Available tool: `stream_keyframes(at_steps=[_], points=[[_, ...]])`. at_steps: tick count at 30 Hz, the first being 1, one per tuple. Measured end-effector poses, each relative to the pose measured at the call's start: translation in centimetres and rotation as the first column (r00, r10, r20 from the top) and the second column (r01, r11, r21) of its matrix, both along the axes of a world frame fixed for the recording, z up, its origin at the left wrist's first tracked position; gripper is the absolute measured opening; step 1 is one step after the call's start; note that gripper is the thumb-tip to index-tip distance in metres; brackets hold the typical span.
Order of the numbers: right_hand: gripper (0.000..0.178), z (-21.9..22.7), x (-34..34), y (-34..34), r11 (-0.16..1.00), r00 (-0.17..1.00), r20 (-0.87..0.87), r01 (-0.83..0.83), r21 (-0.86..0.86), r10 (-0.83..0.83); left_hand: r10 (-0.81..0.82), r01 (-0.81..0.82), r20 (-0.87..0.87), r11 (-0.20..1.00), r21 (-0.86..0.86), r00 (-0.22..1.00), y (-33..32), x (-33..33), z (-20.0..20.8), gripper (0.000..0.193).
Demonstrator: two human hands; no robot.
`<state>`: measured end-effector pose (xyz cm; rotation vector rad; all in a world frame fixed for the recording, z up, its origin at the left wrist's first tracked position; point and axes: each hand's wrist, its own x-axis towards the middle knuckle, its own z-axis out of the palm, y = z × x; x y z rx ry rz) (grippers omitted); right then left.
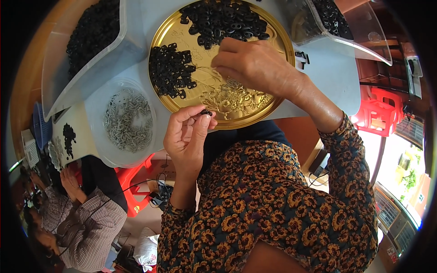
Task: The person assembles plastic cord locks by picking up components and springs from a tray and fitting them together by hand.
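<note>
My left hand (186, 139) pinches a small black plastic piece (207, 112) between thumb and fingertips at the near rim of a round gold tray (160, 101). Over the tray's middle, my right hand (250, 63) is closed with its fingertips together. Whatever those fingers hold, if anything, is hidden. Beyond the right hand lies a heap of black oval link-like pieces (227, 25). Smaller black pieces with holes (172, 70) are piled on the tray's left side. Below my right hand, small shiny metal pieces (232, 86) lie scattered on the embossed tray surface.
A clear round tub (149, 152) of small silver pins stands left of the tray. Clear bins with black parts stand at the far left (84, 98) and far right (359, 45). Red stools (375, 111) flank the table. Another person in a striped sleeve (98, 225) sits at left.
</note>
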<state>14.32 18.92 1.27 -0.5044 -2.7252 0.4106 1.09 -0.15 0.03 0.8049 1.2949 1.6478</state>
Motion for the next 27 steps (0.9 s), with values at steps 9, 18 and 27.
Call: stream_keyframes(at_steps=[9,18,27], points=[[0.013,-1.4,-3.6,0.5,0.998,0.998,0.018,-0.058,-0.006,0.058,0.001,-0.001,0.022,1.000,0.004,1.000,-0.4,-0.4,0.1,0.021],[0.011,-0.1,-3.6,0.9,0.990,0.988,0.138,-0.087,0.110,0.072,0.005,-0.005,0.075,1.000,0.009,0.997,-0.2,-0.6,0.3,0.022],[0.010,0.5,-3.1,0.8,0.977,0.975,0.174,-0.161,0.139,0.136,-0.007,0.009,0.263,1.000,-0.008,0.965,1.1,-0.3,0.9,0.018]])
